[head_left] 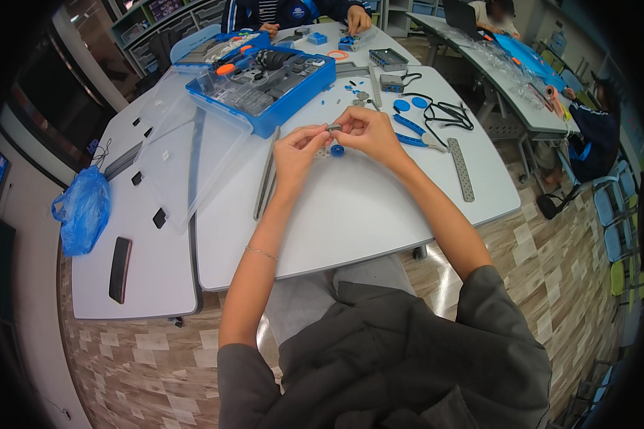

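Note:
Over the white table (pixel 322 222) my left hand (pixel 297 154) and my right hand (pixel 368 134) meet, fingertips pinched together. Between them is a small grey piece (pixel 333 127), mostly covered by my fingers, which both hands grip. Just below my right fingers lies a small round blue part (pixel 337 151). A long grey perforated beam (pixel 266 179) rests by my left wrist. To the right of my right hand are blue-handled pliers (pixel 412 132), with two blue discs (pixel 402 105) and a black cable (pixel 447 114) beyond them.
A blue parts case (pixel 265 118) with a clear lid (pixel 193 161) stands at the left. Another grey beam (pixel 461 169) lies at the right. A phone (pixel 120 270) and a blue plastic bag (pixel 86 211) are on the left table. Across the table, another person's hand (pixel 358 19) handles blue parts.

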The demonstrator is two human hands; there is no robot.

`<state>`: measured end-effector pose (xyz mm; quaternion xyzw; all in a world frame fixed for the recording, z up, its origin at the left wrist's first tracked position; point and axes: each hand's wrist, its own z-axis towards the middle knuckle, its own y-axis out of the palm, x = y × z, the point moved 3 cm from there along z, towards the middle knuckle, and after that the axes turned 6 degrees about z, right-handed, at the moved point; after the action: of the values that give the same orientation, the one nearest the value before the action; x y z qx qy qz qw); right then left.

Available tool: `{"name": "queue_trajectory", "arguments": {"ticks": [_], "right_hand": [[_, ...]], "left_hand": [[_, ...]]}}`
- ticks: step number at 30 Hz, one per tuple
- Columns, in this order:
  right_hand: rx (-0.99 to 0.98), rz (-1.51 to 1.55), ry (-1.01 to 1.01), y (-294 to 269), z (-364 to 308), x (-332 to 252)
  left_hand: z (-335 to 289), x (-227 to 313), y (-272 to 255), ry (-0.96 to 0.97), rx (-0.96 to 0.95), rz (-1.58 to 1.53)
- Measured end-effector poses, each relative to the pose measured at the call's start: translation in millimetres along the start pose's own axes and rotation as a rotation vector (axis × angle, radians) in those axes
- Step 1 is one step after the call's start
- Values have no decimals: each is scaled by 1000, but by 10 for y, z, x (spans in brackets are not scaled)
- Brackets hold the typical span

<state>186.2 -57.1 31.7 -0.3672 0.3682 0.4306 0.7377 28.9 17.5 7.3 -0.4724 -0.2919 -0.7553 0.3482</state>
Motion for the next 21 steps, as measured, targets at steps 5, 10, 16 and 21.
{"name": "queue_trajectory", "arguments": {"ticks": [5,10,16,21], "right_hand": [[2,12,-13,5,3,12],[-1,25,-37,6,-4,-16],[4,-80,-63,-8,-3,-54],[15,-96,-108,-8,0,-55]], "left_hand": [[-1,15,-1,70,16,80],[-5,14,2,103,32,116],[-16,7,14,94,38,114],[-31,33,14,74,49,104]]}}
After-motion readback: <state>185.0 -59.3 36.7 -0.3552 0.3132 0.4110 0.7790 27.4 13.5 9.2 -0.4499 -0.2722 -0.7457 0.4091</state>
